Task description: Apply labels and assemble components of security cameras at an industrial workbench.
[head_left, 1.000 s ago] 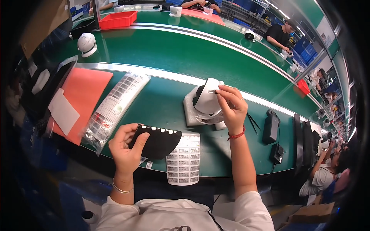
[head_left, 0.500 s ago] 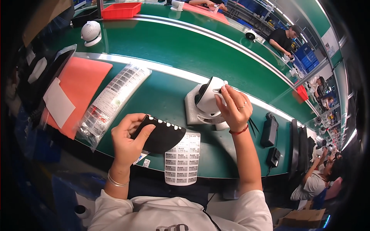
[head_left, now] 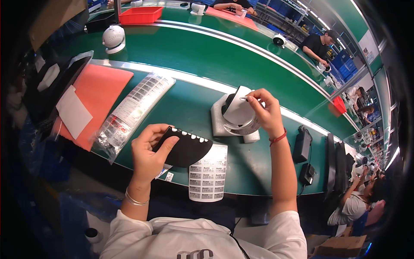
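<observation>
While my right hand (head_left: 266, 111) pinches a small white sticker against the white dome camera (head_left: 238, 113), my left hand (head_left: 148, 151) grips the black sticker sheet (head_left: 186, 148); a slip could set it crooked.

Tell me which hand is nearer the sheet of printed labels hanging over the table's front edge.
Left. The left hand, holding a black card, is beside the label sheet; the right hand is farther back at the white device.

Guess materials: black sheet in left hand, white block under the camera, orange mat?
Black sheet: thin matte card or plastic liner; it curves in the left hand and carries small white stickers along its edge. White block: probably foam, matte with soft thick edges. Orange mat: likely rubber or foam sheet, flat and dull.
</observation>
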`<action>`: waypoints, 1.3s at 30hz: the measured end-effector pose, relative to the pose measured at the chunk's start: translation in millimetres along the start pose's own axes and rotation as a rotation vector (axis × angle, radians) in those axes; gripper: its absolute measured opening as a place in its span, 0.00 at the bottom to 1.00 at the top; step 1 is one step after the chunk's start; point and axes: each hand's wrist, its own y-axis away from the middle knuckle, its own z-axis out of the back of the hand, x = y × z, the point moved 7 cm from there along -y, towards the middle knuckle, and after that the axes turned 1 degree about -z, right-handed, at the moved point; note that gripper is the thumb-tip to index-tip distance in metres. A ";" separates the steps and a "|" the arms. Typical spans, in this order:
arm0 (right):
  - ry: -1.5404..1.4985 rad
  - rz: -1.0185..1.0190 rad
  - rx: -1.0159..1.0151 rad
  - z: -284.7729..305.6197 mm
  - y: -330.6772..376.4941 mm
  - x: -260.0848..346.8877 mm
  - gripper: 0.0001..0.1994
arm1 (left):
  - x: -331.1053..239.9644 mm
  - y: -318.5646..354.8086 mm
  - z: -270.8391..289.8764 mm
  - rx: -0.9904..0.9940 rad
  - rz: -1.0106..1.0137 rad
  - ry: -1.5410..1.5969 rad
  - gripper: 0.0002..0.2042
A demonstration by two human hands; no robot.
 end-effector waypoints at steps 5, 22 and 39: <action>0.281 0.217 -0.243 1.0 10.4 53.4 0.08 | -5.1 6.6 -5.9 0.012 -0.038 0.041 0.09; -0.219 0.411 0.079 -83.7 78.9 126.0 0.12 | -22.0 20.1 -18.0 0.051 -0.432 -0.298 0.11; 0.278 0.876 -0.316 -77.4 120.1 136.6 0.10 | -28.7 30.0 -39.7 0.183 -0.668 -0.337 0.13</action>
